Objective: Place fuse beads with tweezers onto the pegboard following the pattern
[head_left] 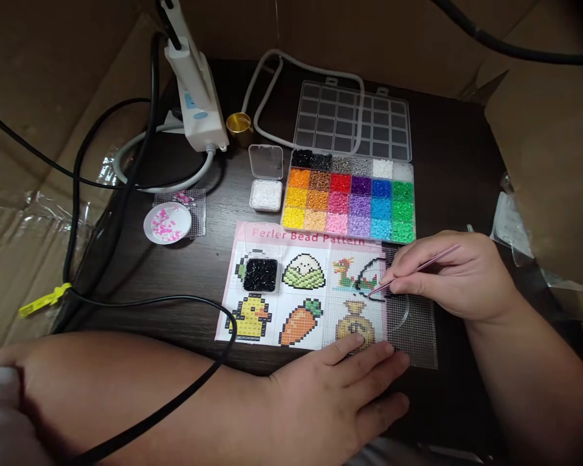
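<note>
My right hand [447,275] is closed around slim pink tweezers [425,267], whose tips touch down near a curved line of black beads [361,278]. Those beads stand on a clear pegboard [420,343] that overlaps the right side of a printed Perler bead pattern sheet [304,259]. Flat and with fingers spread, my left hand [340,395] rests over the lower edge of the sheet and pegboard. A small clear box of black beads [261,275] sits on the sheet. Whether a bead is between the tweezer tips is too small to tell.
Behind the sheet lies a sorted bead case [350,194] with its clear lid [354,120] open. A box of white beads [265,194], a dish of pink beads [168,223], a gold cup [240,129] and a white power strip [199,103] stand leftward. A black cable [184,398] crosses my left forearm.
</note>
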Demonstrator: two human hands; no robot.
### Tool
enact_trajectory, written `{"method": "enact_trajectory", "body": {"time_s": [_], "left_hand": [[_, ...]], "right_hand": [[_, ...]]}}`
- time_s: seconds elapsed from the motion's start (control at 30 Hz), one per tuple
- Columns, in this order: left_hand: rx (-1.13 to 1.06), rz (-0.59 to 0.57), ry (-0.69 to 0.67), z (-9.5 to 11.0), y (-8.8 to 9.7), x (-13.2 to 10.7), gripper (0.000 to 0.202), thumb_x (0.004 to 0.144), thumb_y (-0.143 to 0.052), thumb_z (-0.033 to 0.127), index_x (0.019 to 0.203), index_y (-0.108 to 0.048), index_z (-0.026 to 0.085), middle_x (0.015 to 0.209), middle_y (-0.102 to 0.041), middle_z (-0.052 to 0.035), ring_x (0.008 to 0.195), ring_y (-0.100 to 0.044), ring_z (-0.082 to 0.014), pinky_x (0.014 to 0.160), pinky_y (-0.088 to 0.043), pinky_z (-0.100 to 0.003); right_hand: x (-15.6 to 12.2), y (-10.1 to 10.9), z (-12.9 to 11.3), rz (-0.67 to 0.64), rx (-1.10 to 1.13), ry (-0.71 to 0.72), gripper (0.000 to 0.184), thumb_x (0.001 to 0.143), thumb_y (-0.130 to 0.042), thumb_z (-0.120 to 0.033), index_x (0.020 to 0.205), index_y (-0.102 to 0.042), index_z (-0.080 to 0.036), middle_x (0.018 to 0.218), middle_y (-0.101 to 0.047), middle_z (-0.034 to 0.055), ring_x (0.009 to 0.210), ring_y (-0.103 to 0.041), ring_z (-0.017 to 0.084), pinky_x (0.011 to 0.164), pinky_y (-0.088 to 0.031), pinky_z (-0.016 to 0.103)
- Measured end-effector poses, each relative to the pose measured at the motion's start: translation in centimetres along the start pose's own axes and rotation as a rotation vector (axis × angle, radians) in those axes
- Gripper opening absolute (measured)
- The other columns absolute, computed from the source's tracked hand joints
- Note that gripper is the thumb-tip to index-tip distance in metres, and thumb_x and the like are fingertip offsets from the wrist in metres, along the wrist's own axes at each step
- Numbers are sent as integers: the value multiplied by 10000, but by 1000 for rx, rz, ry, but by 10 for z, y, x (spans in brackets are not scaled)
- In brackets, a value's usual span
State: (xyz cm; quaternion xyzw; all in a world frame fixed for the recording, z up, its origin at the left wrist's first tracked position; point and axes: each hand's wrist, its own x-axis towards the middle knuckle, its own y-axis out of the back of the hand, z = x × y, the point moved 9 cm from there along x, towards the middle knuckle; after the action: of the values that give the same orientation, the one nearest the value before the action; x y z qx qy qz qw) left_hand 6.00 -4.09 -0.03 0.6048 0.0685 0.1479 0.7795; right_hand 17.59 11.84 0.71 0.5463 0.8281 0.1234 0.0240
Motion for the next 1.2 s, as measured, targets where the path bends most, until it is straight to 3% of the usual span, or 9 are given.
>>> {"method": "enact_trajectory", "body": {"time_s": [0.27,0.5,1.2], "left_hand": [[-40,19,-1,0,-3,2,543,932,-553,389,1452,-540,233,1600,-410,-119,1472,-385,-273,1210,-248,-441],[-55,31,4,-1,-4,1,536,936,-551,389,1451,-538,239,1601,-411,-106,1468,-391,-266,1210,-255,-436],[-45,38,9,0,-5,1,525,943,-542,379,1451,-541,244,1604,-408,-98,1476,-372,-273,1220,-207,-438]], "right_hand": [[3,-1,-1,13,38,7,152,675,-886,-138,749,-804,-242,715,-790,20,620,-756,173,559,-636,235],[5,-4,-3,-4,-6,-17,110,679,-892,-192,724,-802,-237,706,-789,31,617,-759,184,554,-642,249],[5,-5,-5,-23,-13,11,150,687,-886,-164,757,-807,-270,722,-794,18,629,-767,201,549,-650,275]]}}
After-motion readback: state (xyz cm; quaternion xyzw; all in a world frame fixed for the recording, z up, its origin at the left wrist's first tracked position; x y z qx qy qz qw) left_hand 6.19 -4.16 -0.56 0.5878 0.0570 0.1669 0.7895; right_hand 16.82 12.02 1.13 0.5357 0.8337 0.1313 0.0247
